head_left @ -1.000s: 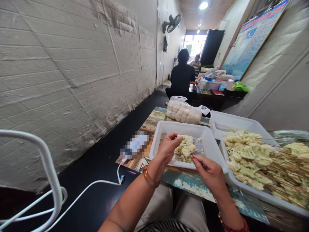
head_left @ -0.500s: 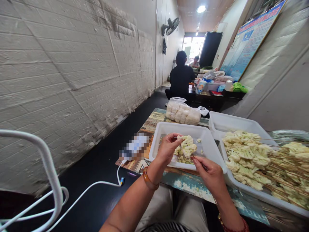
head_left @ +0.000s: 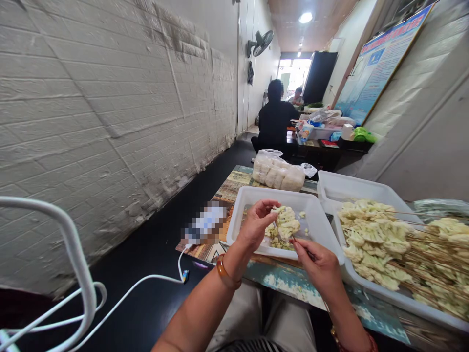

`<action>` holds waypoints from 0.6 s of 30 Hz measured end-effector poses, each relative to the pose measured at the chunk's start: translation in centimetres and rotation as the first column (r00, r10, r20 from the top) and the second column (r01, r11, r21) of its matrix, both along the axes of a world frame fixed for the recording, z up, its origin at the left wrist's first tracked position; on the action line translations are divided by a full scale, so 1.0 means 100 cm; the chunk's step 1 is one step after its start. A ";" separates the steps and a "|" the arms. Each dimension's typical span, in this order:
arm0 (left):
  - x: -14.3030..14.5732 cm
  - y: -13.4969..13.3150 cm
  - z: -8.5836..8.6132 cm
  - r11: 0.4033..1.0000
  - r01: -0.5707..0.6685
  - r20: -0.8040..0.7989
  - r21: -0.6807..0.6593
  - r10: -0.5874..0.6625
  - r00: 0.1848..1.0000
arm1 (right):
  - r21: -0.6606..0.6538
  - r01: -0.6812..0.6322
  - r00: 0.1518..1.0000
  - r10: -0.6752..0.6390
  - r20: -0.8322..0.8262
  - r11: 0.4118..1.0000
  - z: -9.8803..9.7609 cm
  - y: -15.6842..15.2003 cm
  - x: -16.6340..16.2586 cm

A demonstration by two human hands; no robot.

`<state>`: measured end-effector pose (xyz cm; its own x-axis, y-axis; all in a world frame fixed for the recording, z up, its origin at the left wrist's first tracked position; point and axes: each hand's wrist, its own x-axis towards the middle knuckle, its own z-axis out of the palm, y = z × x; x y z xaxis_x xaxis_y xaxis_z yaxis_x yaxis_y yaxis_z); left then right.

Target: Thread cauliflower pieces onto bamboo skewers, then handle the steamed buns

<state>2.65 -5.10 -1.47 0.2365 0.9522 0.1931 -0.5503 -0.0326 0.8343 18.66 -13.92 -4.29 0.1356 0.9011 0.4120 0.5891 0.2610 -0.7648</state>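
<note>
Over a white plastic tub (head_left: 240, 208), pale cauliflower florets (head_left: 287, 222) sit on a thin skewer. My right hand (head_left: 318, 258) pinches the skewer's lower end between thumb and fingers, below the florets. At the florets' upper left edge, my left hand (head_left: 256, 225) has its thumb and curled fingers on the cauliflower; the exact contact is partly hidden. Smaller cauliflower bits (head_left: 276, 240) lie in the tub beneath. To the right, a second white tub (head_left: 388, 296) is heaped with skewered cauliflower (head_left: 377, 239), the sticks pointing right.
A knotted plastic bag of pale, rounded pieces (head_left: 280, 171) stands behind the tub on the worn wooden table (head_left: 293, 283). A blurred phone-like object (head_left: 207, 222) with a white cable (head_left: 146, 277) lies left. Farther back a person in black (head_left: 274, 120) sits by another table.
My left hand's fingers have loosened and lifted slightly at the florets' edge. My right hand keeps its grip on the skewer in nearly the same place.
</note>
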 end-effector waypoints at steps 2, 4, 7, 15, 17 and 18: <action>0.000 -0.001 0.000 1.000 0.014 0.025 0.006 -0.014 1.000 | 0.003 -0.007 1.000 0.007 0.002 1.000 -0.002 0.000 0.001; -0.001 -0.001 0.000 0.999 0.037 0.028 -0.009 -0.037 0.999 | 0.010 -0.005 1.000 0.005 0.005 1.000 -0.004 0.000 0.001; -0.001 -0.002 0.002 0.992 0.105 0.017 -0.072 -0.104 0.994 | 0.010 -0.002 1.000 0.002 0.005 1.000 -0.004 0.000 0.002; -0.003 -0.003 0.002 0.965 0.191 0.089 -0.179 -0.177 0.980 | 0.007 0.002 1.000 -0.002 -0.017 1.000 0.000 -0.001 0.002; -0.002 -0.003 0.003 0.960 0.207 0.084 -0.188 -0.195 0.977 | 0.002 0.009 1.000 -0.009 -0.023 1.000 0.000 -0.001 0.002; -0.002 -0.003 0.003 0.962 0.195 0.080 -0.189 -0.182 0.980 | 0.002 0.012 1.000 -0.012 -0.024 1.000 0.000 -0.001 0.002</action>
